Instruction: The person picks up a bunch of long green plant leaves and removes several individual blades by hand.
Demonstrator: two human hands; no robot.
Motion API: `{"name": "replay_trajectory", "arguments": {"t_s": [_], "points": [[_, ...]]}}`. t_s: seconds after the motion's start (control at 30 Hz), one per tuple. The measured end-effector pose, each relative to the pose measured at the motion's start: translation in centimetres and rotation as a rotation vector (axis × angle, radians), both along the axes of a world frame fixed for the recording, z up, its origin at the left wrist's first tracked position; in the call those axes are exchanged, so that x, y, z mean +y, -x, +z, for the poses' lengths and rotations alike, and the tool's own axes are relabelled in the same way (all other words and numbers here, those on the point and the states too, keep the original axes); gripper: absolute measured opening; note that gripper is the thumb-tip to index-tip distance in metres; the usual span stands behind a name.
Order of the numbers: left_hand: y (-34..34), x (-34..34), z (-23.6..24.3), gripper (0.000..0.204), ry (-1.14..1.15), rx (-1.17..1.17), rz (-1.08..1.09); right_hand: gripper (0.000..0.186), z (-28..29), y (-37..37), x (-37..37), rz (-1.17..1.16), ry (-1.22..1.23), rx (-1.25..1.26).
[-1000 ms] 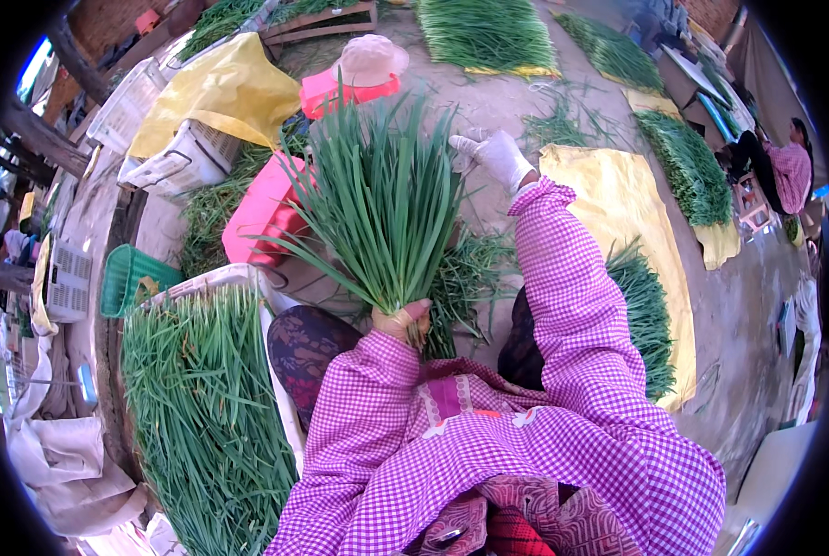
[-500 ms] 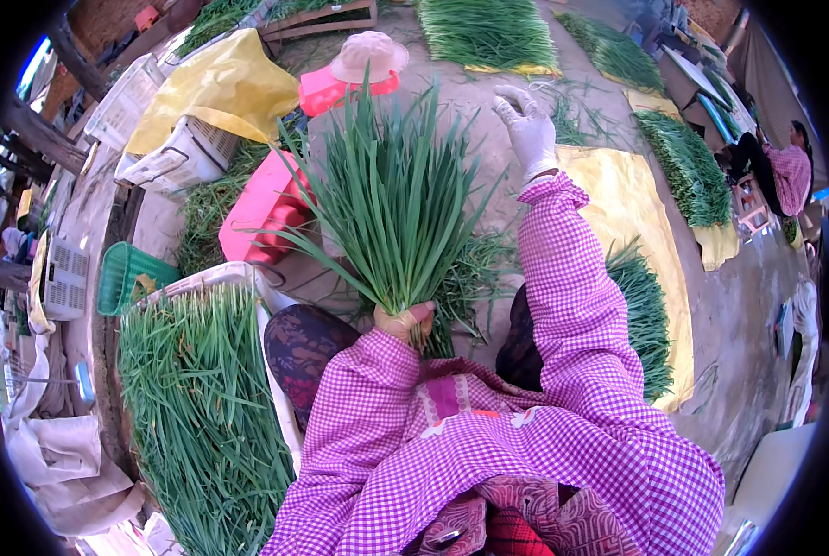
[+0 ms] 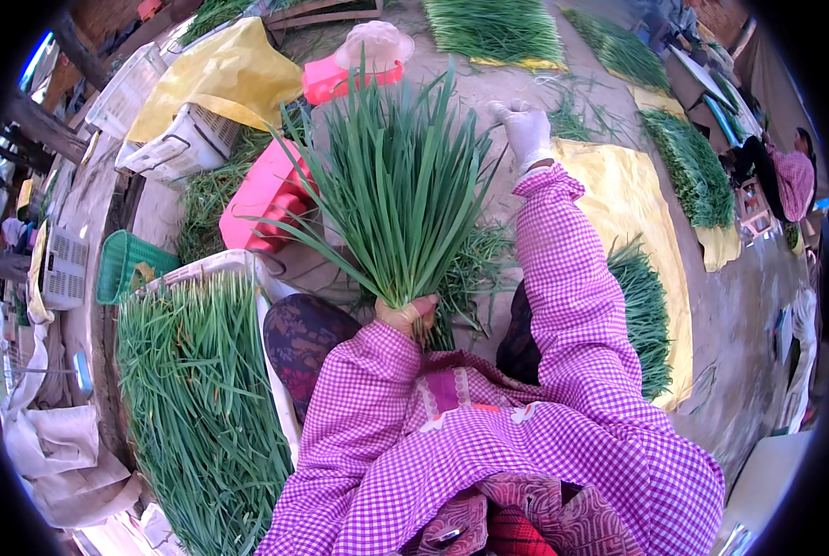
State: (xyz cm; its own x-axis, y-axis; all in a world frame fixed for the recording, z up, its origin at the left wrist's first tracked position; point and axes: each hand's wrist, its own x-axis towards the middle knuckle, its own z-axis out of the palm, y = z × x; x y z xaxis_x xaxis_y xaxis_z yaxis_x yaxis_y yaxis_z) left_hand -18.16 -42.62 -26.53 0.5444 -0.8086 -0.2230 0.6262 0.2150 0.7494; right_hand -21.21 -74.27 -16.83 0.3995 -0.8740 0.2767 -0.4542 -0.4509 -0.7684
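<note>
My left hand [image 3: 405, 317] is closed round the stem ends of a fanned bunch of garlic chives [image 3: 400, 204], its green blades spreading upward and away from me. My right hand [image 3: 526, 132], in a white glove, is raised to the right of the blade tips, apart from the bunch. Its fingers are drawn together in a pinch; whatever they might hold is too small to make out. At my left side a white crate [image 3: 278, 385] is packed with more chives [image 3: 201, 408]. Loose chives [image 3: 477, 273] lie on the ground behind the bunch.
Yellow sheeting [image 3: 623, 190] with chives [image 3: 643, 315] on it lies at my right. Pink plastic pieces [image 3: 264, 196], a pale hat [image 3: 374, 44], a green basket [image 3: 132, 266] and white crates [image 3: 178, 148] stand left and ahead. Another person [image 3: 790, 181] sits far right.
My right hand has come down slightly toward me, and its fingers have drawn closer together. The bunch in my left hand has turned a little and its blades lean slightly further right.
</note>
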Motion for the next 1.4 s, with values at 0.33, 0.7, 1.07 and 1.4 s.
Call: {"name": "replay_trajectory", "arguments": {"t_s": [0.33, 0.7, 1.07, 1.4], "points": [[-0.7, -0.8, 0.6, 0.053, -0.221, 0.177, 0.225, 0.026, 2.2, 0.3, 10.6, 0.785, 0.153, -0.139], [-1.8, -1.3, -0.1, 0.044, -0.155, 0.307, 0.213, 0.044, -0.3, 0.9, 19.3, 1.000, 0.640, 0.303], [-0.3, -1.7, 0.9, 0.055, -0.380, 0.118, 0.298, 0.026, -0.6, 1.5, 20.4, 0.950, 0.686, 0.352], [-0.4, -1.2, 1.8, 0.049, -0.481, -0.008, 0.287, 0.011, -0.2, 1.9, 17.5, 0.697, 0.035, -0.168]]}}
